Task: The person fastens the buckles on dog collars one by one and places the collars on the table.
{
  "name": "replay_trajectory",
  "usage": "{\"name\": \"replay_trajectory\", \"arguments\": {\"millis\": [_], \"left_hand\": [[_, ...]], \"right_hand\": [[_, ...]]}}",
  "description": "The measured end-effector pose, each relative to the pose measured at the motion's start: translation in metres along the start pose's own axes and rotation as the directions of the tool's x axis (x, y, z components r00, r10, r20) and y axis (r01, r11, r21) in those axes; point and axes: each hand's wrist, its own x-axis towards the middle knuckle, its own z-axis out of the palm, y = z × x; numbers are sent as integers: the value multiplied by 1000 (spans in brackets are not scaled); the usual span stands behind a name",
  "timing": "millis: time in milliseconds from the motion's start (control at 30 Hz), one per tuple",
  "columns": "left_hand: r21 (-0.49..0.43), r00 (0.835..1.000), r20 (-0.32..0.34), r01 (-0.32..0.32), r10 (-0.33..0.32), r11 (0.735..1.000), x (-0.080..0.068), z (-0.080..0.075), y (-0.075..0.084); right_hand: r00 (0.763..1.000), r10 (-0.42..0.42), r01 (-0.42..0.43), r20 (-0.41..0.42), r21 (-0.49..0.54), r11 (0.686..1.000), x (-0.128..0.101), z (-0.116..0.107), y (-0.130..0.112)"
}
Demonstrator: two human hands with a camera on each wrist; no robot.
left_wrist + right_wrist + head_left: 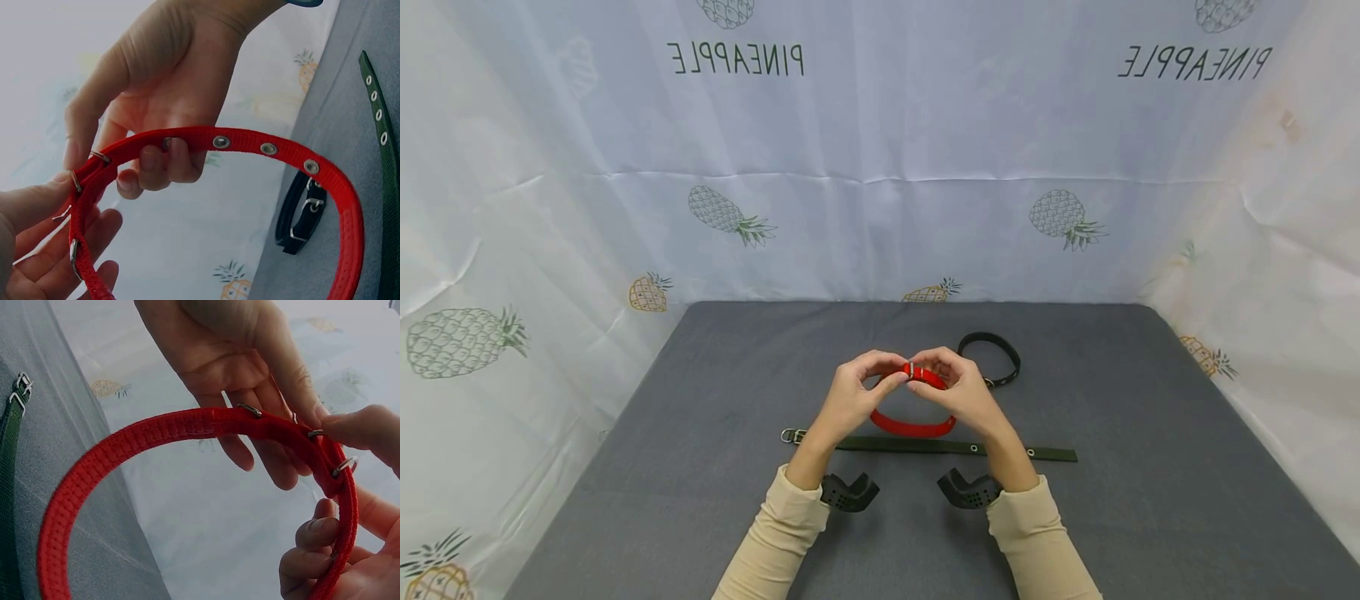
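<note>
A red collar (913, 427) with metal eyelets is bent into a loop, held up above the table between both hands. My left hand (850, 393) pinches it by the buckle, thumb and fingertips at the metal frame. Opposite, my right hand (964, 393) grips the eyelet end of the strap, with its fingers curled round it in the left wrist view. The strap end passes through the metal buckle (316, 432), and a second metal loop (345, 466) sits beside it. Both thumbs nearly meet at the buckle. A D-ring (76, 257) hangs further along the band.
A green collar (917, 446) lies stretched straight across the grey table (700, 517), behind the wrists in the head view. A black collar (1017, 358), fastened in a loop, lies beyond the right hand. A pineapple-print curtain (880, 125) surrounds the table.
</note>
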Motion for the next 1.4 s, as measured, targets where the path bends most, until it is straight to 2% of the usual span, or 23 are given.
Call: {"name": "replay_trajectory", "arguments": {"millis": [233, 467, 767, 1033, 1233, 1400], "left_hand": [[23, 999, -31, -43, 43, 999, 1, 0, -2], [47, 997, -20, -70, 71, 996, 1, -2, -3], [65, 999, 40, -39, 37, 997, 1, -5, 0], [60, 997, 68, -42, 37, 997, 0, -6, -2], [41, 998, 50, -29, 27, 999, -1, -9, -4], [34, 999, 10, -48, 48, 998, 1, -12, -5]], "right_hand": [[999, -38, 37, -11, -51, 998, 1, 1, 1], [999, -51, 50, -9, -58, 997, 1, 1, 4], [1000, -5, 7, 23, -72, 997, 2, 1, 4], [999, -7, 9, 44, -46, 999, 2, 2, 4], [998, -36, 37, 45, -31, 999, 2, 1, 4], [999, -45, 46, 21, -23, 999, 2, -1, 4]]}}
